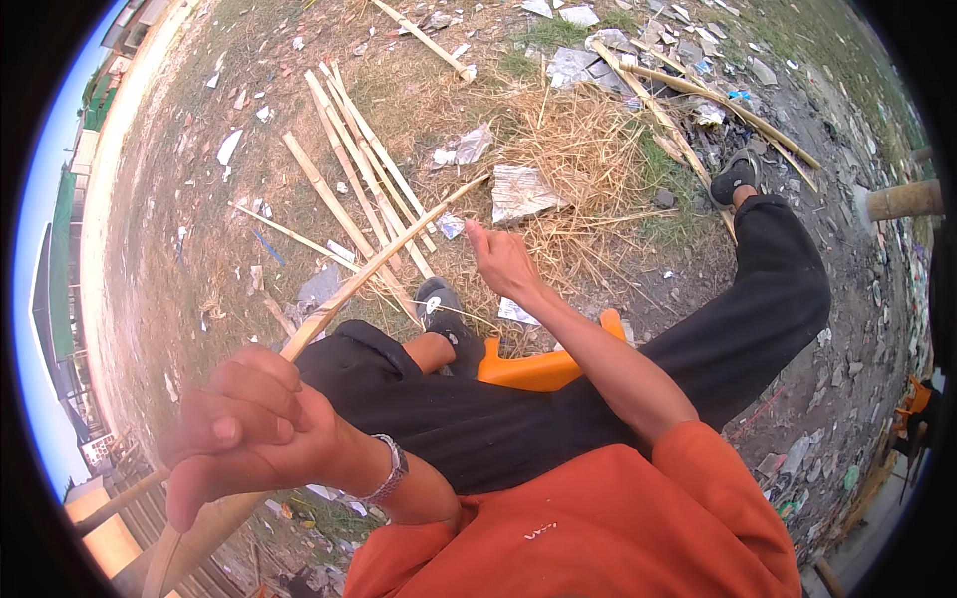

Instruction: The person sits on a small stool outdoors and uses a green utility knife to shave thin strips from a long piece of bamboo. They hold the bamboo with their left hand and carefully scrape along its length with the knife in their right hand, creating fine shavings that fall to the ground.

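Observation:
My left hand (269,429), with a metal-band watch (392,470) at its wrist, is closed around a long split bamboo strip (384,254). The strip slants up and away to the right past my knee, and its lower end shows below the hand. My right hand (506,264) is raised in front of me near the strip's far end, a little apart from it. Its fingers are curled in with the thumb side up; whatever may be inside them is hidden.
Under my legs is an orange plastic seat (528,371). Several bamboo strips (349,149) lie ahead on the ground. Dry straw shavings (588,149) and a flat pale slab (523,192) lie near my feet. More bamboo poles (718,97) rest at the far right among rubble.

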Demonstrator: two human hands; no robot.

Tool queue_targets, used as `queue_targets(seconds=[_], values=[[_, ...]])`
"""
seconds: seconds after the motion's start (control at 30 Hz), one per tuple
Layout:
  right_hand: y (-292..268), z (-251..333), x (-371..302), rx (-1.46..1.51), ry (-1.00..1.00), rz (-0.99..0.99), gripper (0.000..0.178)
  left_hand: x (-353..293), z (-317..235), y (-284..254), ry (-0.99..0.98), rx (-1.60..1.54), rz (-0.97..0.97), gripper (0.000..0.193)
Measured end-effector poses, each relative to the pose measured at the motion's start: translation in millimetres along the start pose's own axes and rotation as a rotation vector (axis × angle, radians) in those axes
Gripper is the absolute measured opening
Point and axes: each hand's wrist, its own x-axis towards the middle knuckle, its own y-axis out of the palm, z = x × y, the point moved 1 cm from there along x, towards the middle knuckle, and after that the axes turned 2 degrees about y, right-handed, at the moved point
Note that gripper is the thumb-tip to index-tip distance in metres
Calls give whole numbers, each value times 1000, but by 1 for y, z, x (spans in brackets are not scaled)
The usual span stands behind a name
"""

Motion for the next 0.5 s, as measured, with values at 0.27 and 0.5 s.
queue_targets(seconds=[0.27, 0.5], values=[[6, -21, 14, 31, -5, 23, 68, 0, 3, -8, 36, -43, 23, 57], [-1, -27, 24, 30, 8, 60, 67, 8, 5, -17, 15, -225, 104, 60]])
